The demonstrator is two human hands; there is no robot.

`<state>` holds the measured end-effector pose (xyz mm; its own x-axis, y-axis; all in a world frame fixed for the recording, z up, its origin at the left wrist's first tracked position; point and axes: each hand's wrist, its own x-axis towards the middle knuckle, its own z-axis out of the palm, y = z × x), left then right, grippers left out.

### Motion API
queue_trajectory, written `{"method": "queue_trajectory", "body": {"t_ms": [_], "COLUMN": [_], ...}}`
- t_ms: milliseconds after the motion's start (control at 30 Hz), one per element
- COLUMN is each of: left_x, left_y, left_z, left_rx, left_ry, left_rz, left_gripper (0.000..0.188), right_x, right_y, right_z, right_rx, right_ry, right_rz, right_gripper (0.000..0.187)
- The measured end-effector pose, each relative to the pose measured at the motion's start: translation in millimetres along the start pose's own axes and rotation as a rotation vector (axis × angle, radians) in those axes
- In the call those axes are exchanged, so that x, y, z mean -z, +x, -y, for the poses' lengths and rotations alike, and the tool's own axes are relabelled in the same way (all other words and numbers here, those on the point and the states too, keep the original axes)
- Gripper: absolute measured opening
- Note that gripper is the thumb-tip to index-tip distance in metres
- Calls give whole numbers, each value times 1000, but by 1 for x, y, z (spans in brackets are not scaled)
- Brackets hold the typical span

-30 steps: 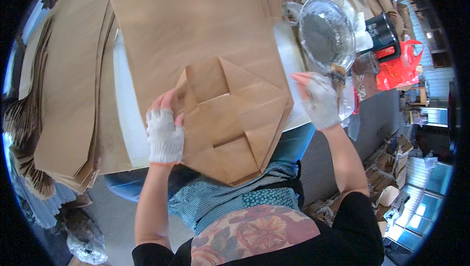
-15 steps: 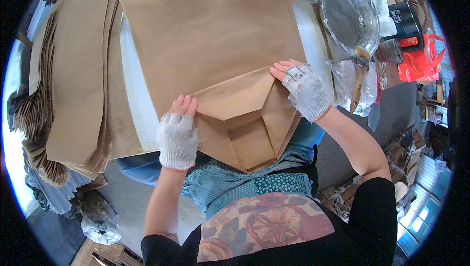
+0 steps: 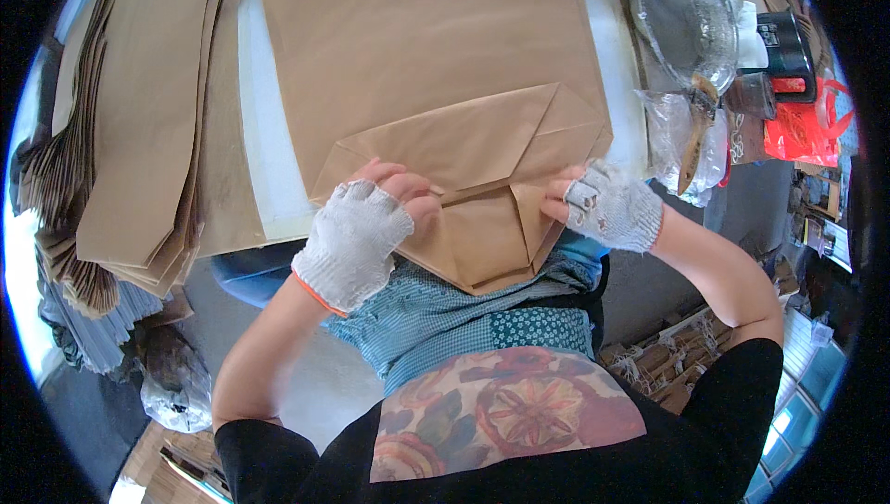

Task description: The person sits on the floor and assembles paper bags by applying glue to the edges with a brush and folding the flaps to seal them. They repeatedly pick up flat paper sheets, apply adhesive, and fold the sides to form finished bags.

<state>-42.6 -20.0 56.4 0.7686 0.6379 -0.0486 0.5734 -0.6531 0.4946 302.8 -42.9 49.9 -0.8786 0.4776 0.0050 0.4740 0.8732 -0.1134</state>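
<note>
A large brown paper bag (image 3: 426, 50) lies in front of me, its near end folded into an angular bottom with flaps over a recessed centre. In a white fingerless knit glove, my left hand (image 3: 363, 235) has its fingers curled onto the left side of this folded end. My right hand (image 3: 607, 205), gloved alike, bends its fingers against the right flap, close to the corner of the fold. Both hands look closed on the paper, though the thumbs are partly hidden. The bag's near tip hangs over my blue-green checked apron (image 3: 445, 328).
Stacked brown paper bags (image 3: 148, 124) fill the left side. At the right stand a plastic-lined basin (image 3: 686, 17) of grey paste, a brush (image 3: 697, 138), a black mug (image 3: 786, 51) and a red bag (image 3: 802, 133). A white sheet (image 3: 269, 124) lies beneath the paper.
Both hands have come off the upper corners of the folded end and moved down to its sides, fingers now curled inward. The top flap lies farther up in the picture.
</note>
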Motion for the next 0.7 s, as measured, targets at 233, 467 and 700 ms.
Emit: {"method": "queue_trajectory", "body": {"t_ms": [233,467,700], "left_x": [2,-54,-60], "left_y": [23,42,76], "left_z": [14,9,-4], "left_rx": [82,374,645], "left_ry": [-156,177,269], "left_rz": [-111,-436,-643], "left_gripper": [22,11,28], "right_x": [-30,-67,-48], "right_y": [55,72,109], "right_z": [-14,1,-5], "right_rx": [-656,-795,-1057], "right_ry": [618,246,204], "right_rz": [-532,-509,-633], "right_gripper": [14,22,24]}}
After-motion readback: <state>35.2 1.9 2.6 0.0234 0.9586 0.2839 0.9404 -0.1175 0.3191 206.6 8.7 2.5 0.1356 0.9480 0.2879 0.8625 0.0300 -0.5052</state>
